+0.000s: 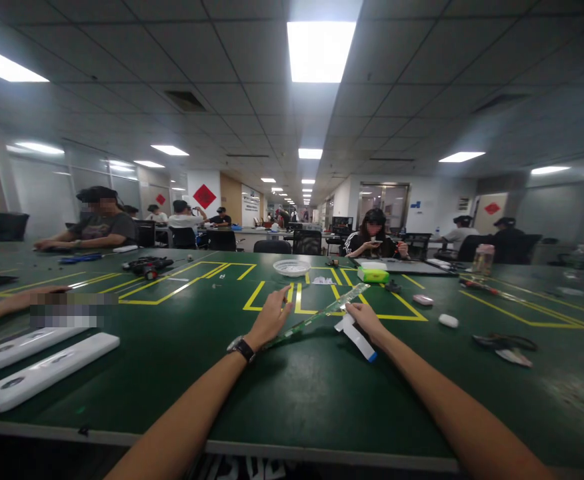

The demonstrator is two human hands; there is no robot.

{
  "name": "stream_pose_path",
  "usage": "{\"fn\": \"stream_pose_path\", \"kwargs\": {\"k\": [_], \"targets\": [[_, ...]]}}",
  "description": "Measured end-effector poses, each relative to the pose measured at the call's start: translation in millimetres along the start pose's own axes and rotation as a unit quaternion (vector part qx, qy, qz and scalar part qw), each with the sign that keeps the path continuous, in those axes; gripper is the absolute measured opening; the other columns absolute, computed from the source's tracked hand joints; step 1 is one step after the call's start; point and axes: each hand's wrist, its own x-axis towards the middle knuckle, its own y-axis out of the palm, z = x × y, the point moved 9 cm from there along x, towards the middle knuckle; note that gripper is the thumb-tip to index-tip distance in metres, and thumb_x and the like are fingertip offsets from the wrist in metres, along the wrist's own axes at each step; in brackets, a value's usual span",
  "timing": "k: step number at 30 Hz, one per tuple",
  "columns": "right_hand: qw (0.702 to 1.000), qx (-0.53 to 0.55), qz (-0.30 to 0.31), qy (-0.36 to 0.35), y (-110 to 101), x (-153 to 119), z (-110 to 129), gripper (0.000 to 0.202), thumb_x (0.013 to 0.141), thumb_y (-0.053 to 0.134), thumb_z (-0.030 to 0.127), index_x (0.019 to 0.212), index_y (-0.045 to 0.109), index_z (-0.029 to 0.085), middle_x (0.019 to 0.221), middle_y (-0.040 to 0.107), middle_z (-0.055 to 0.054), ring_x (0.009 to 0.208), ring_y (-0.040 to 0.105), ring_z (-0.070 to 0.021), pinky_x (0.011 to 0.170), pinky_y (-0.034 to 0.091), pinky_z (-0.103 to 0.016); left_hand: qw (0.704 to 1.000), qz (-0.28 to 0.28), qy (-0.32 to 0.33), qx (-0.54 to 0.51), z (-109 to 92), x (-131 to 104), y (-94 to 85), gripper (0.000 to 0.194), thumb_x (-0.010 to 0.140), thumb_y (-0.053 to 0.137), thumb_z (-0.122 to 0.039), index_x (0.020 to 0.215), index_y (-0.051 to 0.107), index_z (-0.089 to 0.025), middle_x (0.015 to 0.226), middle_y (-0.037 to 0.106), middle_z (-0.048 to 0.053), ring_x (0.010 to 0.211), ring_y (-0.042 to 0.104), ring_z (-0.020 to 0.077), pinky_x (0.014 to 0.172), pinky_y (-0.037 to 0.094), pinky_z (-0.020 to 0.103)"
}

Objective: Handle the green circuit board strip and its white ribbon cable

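A long, narrow green circuit board (318, 315) slants between my two hands above the green table. My left hand (271, 319), with a dark watch at the wrist, is bent around its near end; the undersides of the fingers are hidden. Close to the far end, my right hand (367, 321) pinches the board's edge between thumb and fingers. From that spot hangs a white flat ribbon cable (358, 341) with a blue tip. Beyond the hands stands a white round basket (292, 268).
Yellow tape lines mark the green table (292, 407). Two long white cases (52, 370) lie at left, near another person's hand (22, 307). At right are a tissue pack (373, 273), a white earbud-like case (449, 321) and a dark cable bundle (505, 343). Several people sit around.
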Motion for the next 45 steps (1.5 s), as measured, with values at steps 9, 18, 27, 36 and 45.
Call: {"fn": "stream_pose_path", "kwargs": {"k": [9, 18, 27, 36, 45], "targets": [[0.917, -0.399, 0.003, -0.021, -19.7, -3.3, 6.1, 0.039, 0.089, 0.046, 0.039, 0.071, 0.070, 0.014, 0.084, 0.069, -0.017, 0.086, 0.063, -0.0283, 0.073, 0.042, -0.034, 0.989, 0.056, 0.079, 0.113, -25.0, -6.9, 11.5, 0.040, 0.096, 0.035, -0.032, 0.133, 0.041, -0.019, 0.106, 0.053, 0.008, 0.100, 0.047, 0.0213, 0.093, 0.040, 0.038], [0.843, -0.477, 0.125, -0.215, 29.7, -20.3, 26.2, 0.029, 0.088, 0.045, 0.028, 0.098, 0.070, 0.016, 0.104, 0.065, -0.011, 0.098, 0.057, -0.0212, 0.086, 0.039, -0.027, 0.984, 0.080, 0.088, 0.132, -24.7, -8.5, 18.3, 0.038, 0.095, 0.040, -0.030, 0.131, 0.043, -0.021, 0.109, 0.053, 0.008, 0.101, 0.046, 0.0217, 0.093, 0.040, 0.039], [0.835, -0.529, 0.048, -0.142, 7.3, -2.2, 1.3, 0.036, 0.091, 0.041, 0.030, 0.101, 0.068, 0.008, 0.105, 0.061, -0.018, 0.101, 0.054, -0.0256, 0.090, 0.037, -0.033, 0.980, 0.115, 0.101, 0.123, -26.3, -13.2, 27.6, 0.036, 0.093, 0.043, -0.025, 0.129, 0.045, -0.022, 0.109, 0.055, 0.007, 0.102, 0.046, 0.0223, 0.095, 0.039, 0.039], [0.828, -0.539, 0.076, -0.137, 35.0, -13.0, 8.1, 0.041, 0.094, 0.037, 0.041, 0.110, 0.065, 0.016, 0.118, 0.055, -0.015, 0.109, 0.050, -0.0260, 0.092, 0.036, -0.035, 0.980, 0.134, 0.102, 0.105, -25.3, -15.1, 32.1, 0.037, 0.093, 0.041, -0.025, 0.130, 0.044, -0.021, 0.112, 0.056, 0.007, 0.105, 0.048, 0.0216, 0.100, 0.037, 0.041], [0.822, -0.566, 0.013, -0.059, 11.1, -9.3, 1.3, 0.045, 0.095, 0.033, 0.040, 0.117, 0.060, 0.012, 0.121, 0.052, -0.021, 0.112, 0.047, -0.0321, 0.090, 0.037, -0.042, 0.978, 0.145, 0.097, 0.114, -28.8, -15.2, 31.4, 0.035, 0.092, 0.043, -0.024, 0.126, 0.048, -0.022, 0.112, 0.055, 0.008, 0.106, 0.048, 0.0227, 0.098, 0.038, 0.040]]}}
